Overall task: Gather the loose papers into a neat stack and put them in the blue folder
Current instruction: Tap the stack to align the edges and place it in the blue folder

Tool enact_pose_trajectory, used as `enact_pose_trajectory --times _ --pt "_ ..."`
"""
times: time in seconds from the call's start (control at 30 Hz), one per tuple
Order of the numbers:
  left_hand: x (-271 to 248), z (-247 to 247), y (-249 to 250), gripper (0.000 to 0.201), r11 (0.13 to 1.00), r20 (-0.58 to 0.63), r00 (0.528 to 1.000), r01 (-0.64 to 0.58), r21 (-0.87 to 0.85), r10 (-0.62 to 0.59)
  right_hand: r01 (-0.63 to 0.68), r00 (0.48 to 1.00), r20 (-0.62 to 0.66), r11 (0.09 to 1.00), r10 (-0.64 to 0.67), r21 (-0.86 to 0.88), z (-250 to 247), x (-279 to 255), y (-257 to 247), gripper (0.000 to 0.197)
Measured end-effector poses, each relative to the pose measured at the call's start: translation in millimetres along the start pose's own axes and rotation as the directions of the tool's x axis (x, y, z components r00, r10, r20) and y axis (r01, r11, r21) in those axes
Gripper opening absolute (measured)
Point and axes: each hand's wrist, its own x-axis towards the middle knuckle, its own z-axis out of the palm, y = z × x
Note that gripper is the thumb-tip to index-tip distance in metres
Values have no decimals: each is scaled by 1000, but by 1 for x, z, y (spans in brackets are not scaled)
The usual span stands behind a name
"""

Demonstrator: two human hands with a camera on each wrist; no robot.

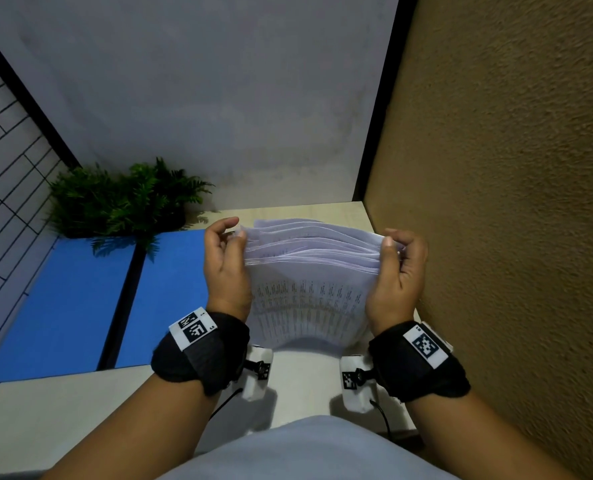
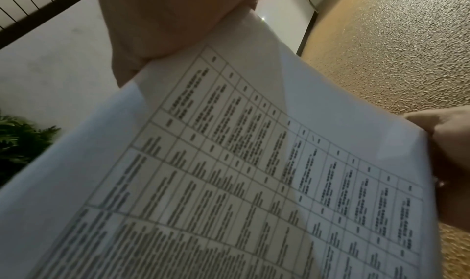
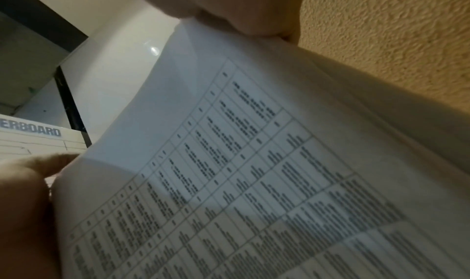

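Observation:
A bundle of white papers point(image 1: 310, 289) printed with tables stands on edge over the desk, held between both hands. My left hand point(image 1: 226, 258) grips its left side and my right hand point(image 1: 395, 268) grips its right side. The top edges of the sheets fan apart unevenly. Both wrist views are filled by the printed front sheet point(image 2: 254, 172) point(image 3: 254, 172), with the holding hand's palm above it and the other hand's fingers at the far edge. The blue folder point(image 1: 90, 299) lies open and flat on the desk to the left, its dark spine running down the middle.
A green fern plant point(image 1: 121, 199) stands behind the folder at the back left. A textured brown wall point(image 1: 495, 202) rises close on the right, a pale wall behind. The light desk point(image 1: 80, 417) shows in front of the folder.

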Motion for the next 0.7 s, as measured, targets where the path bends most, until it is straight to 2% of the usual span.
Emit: enact_pose_trajectory --times 0.17,0.23,0.3,0.37,0.4,0.47,0.53,0.63,0.7 --pt "1 3 2 46 997 11 999 -39 60 38 39 999 -12 995 -38 90 2 -5 -1 14" --pt "2 4 1 40 996 -2 999 -36 87 36 21 1000 4 995 -21 100 3 -5 1 15" --pt "5 5 0 25 997 -17 1000 -25 78 26 5 1000 10 995 -6 101 3 -4 0 20" --pt "6 6 1 15 999 -29 1000 -11 49 12 49 998 47 998 -52 43 2 -4 -5 25" --pt "5 6 1 14 999 -34 999 -12 43 13 70 994 88 998 -70 3 2 -3 -5 24" --pt "4 6 1 26 998 -35 999 -31 54 33 78 984 165 995 -67 -60 4 -4 -5 20" --pt "3 7 0 36 994 -30 998 -54 93 57 81 983 172 992 -63 -101 4 -5 -3 18" --pt "5 6 -3 22 991 -41 998 -50 127 56 85 988 139 991 -70 -107 4 -4 -2 17" --pt "7 4 -3 23 994 -41 998 -41 106 45 89 990 118 992 -78 -91 4 -3 -2 17"
